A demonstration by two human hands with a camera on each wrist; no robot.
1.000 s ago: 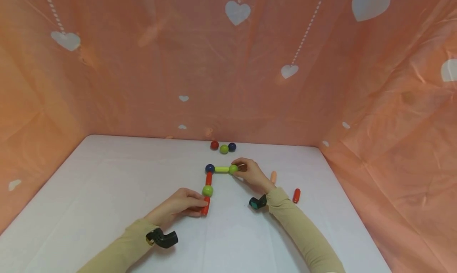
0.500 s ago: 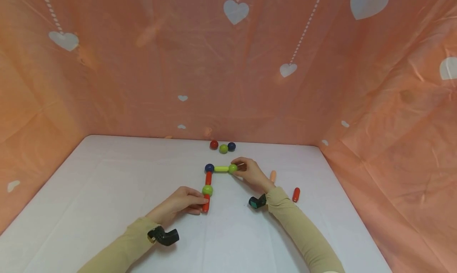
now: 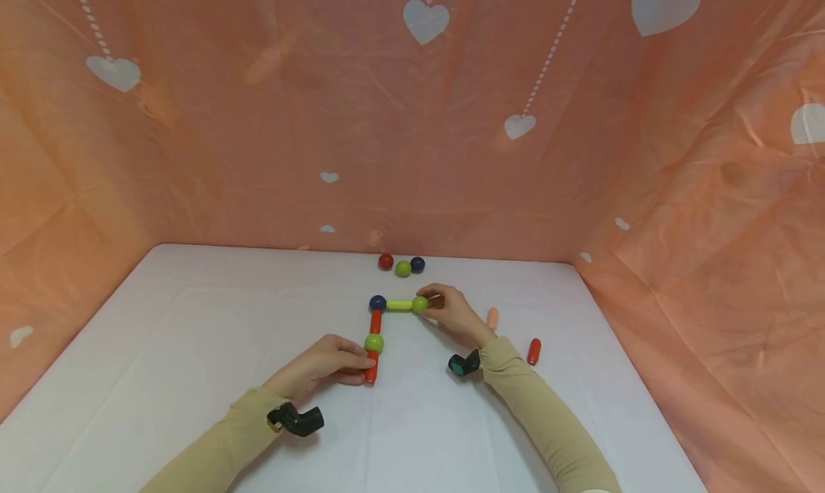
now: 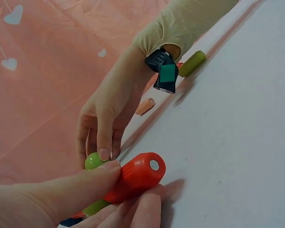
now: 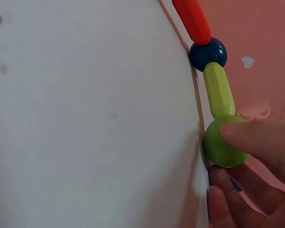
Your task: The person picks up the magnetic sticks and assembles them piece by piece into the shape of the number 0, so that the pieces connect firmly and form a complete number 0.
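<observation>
My left hand (image 3: pixel 325 367) pinches a red rod (image 4: pixel 137 176) between thumb and fingers; its bare end shows a silvery disc. In the head view the rod's far end meets a green ball (image 3: pixel 374 343). From there another red rod (image 3: pixel 376 322) runs to a dark blue ball (image 3: pixel 377 303). A yellow-green rod (image 5: pixel 219 90) leads right from the blue ball to a second green ball (image 5: pixel 225 142). My right hand (image 3: pixel 454 312) grips that ball, the thumb laid on its face. The pieces form a corner shape on the white table.
Behind the chain lie a red ball (image 3: pixel 385 261), a green ball (image 3: pixel 402 268) and a blue ball (image 3: pixel 417 264). Right of my right hand are a peach rod (image 3: pixel 493 318) and a red rod (image 3: pixel 534 351). A green rod (image 4: pixel 192 64) shows past the right wrist.
Over the last second the left hand has brought its red rod slightly forward, up against the near green ball. The right hand stays on its green ball.
</observation>
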